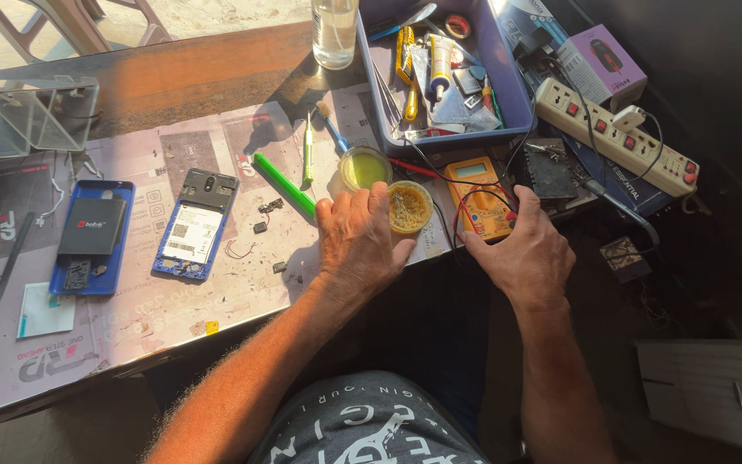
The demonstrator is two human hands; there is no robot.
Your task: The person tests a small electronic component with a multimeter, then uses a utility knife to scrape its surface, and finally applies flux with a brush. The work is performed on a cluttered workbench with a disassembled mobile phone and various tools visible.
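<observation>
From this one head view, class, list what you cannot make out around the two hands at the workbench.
- Left hand: palm and whatever lies under it are hidden by the hand's back.
- Right hand: fingertips are lost among the wires beside the yellow multimeter; a grip cannot be told.
- Small round tin: contents too small to identify.
- Blue tray: its far end is cut off by the top edge.
- Loose parts near the opened blue phone: too small.

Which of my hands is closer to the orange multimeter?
Right. The right hand rests against the orange multimeter, at its lower right edge; the left hand lies further left, beside the small yellow tin.
</observation>
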